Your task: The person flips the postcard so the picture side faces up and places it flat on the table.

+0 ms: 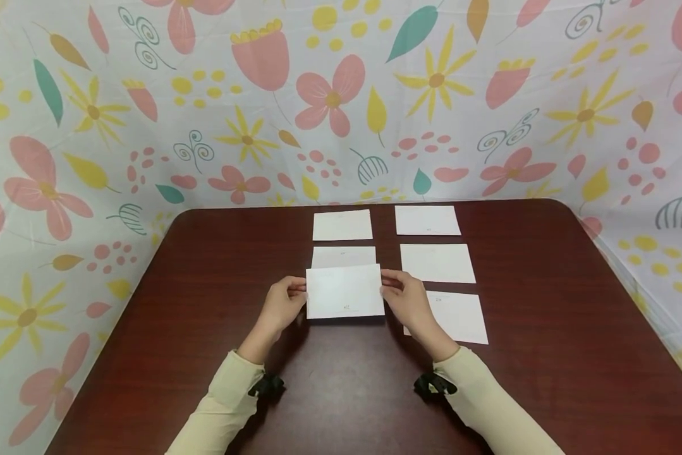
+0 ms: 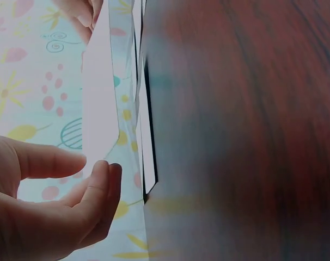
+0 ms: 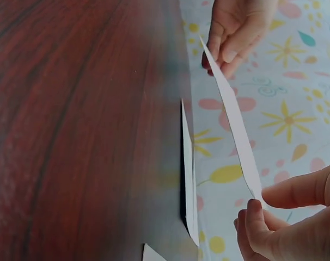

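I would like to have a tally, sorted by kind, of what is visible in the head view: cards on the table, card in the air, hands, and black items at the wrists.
White cards lying on the table: 5
Lifted white card: 1
Hands, left hand and right hand: 2
Black items at the wrists: 2
Total: 10

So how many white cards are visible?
6: held card, between left hand and right hand; behind it, partly covered card and far left card; far right card, middle right card, near right card. More may hide beneath.
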